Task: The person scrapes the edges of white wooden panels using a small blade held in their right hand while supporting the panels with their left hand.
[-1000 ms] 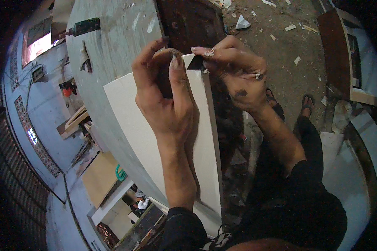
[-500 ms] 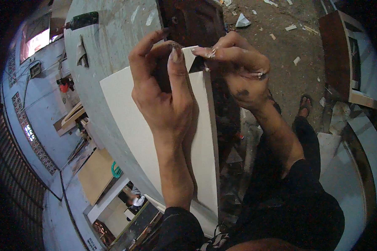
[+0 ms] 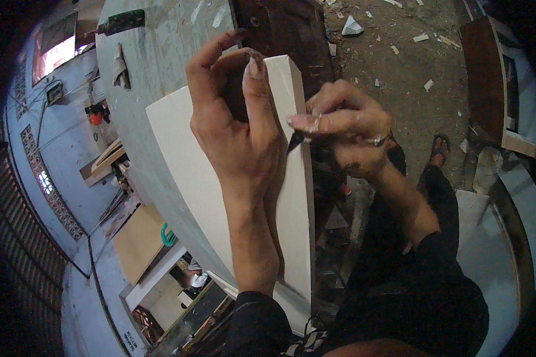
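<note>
White board [image 3: 295, 226] under your half-curled, seemingly unloaded left grip [image 3: 235, 131]; right grip [image 3: 351, 128], just beside, firmly pinches dark triangular blade [image 3: 294, 141]. Angle shallow, press evenly.

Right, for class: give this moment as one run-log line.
left hand: over white panel | right hand: pinching small dark piece near panel's edge | panel: on grey-green table

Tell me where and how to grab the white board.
Probably pinch the white board by its long right edge, lower in view than the right hand, coming from the right: that edge is straight and bare there, while the left hand covers part of its upper face.
</note>
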{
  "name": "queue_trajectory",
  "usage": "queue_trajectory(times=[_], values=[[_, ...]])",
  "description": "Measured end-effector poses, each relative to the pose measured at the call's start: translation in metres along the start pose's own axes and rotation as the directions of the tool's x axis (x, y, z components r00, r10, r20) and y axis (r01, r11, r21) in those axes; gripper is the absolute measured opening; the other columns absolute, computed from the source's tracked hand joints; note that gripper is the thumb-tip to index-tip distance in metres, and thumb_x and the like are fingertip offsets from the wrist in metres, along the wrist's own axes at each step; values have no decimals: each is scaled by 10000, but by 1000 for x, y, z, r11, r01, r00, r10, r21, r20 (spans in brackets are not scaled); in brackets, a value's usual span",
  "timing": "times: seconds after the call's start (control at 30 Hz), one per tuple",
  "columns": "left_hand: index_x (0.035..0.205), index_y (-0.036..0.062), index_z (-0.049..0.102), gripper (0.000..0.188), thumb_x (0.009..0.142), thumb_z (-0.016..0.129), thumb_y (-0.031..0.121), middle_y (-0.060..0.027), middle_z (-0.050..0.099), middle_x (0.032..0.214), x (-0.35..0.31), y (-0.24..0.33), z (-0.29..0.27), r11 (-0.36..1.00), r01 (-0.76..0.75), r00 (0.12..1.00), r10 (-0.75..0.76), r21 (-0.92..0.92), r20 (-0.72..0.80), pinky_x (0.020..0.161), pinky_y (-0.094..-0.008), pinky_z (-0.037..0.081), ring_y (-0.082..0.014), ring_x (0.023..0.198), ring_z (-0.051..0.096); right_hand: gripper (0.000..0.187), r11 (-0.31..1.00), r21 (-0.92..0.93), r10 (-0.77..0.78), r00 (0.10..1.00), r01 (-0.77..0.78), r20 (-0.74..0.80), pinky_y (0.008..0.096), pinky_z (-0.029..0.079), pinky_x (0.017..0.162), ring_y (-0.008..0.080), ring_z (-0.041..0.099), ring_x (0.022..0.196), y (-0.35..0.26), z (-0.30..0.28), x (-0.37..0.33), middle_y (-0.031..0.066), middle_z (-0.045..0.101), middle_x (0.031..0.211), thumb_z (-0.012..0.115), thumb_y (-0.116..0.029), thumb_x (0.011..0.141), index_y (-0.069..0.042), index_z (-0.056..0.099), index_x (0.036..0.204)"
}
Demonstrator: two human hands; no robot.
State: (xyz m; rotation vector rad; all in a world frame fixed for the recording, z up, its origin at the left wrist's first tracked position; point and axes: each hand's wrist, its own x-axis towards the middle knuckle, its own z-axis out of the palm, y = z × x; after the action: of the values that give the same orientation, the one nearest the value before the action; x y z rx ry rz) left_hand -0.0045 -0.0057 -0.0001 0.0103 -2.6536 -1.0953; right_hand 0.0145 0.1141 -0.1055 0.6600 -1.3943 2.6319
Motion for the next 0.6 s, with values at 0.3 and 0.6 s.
queue_trajectory(times=[0.3, 0.6], values=[[1197, -1, 497, 266, 953, 557, 86, -88, 647, 927, 1, 4, 4, 1000, 2, 1000, -1, 22, -12, 735, -217, 456, -109, 824, 591, 405, 997, 46, -57, 998, 55, 41, 294, 458, 640, 194, 555, 711, -9, 14, -47, 59, 543, 803, 587, 25, 678, -93, 747, 1031], [1311, -11, 415, 435, 910, 582, 7, -170, 576, 1210, 0, -4, -10, 984, -16, 998, 27, -177, 62, 925, -309, 461, -204, 1093, 568, 272, 939, 344, 109, 971, -30, -214, 354, 513, 894, 207, 621, 810, 4, 18, -44, 71, 602, 870, 515, 115, 807, -14, 694, 966]])
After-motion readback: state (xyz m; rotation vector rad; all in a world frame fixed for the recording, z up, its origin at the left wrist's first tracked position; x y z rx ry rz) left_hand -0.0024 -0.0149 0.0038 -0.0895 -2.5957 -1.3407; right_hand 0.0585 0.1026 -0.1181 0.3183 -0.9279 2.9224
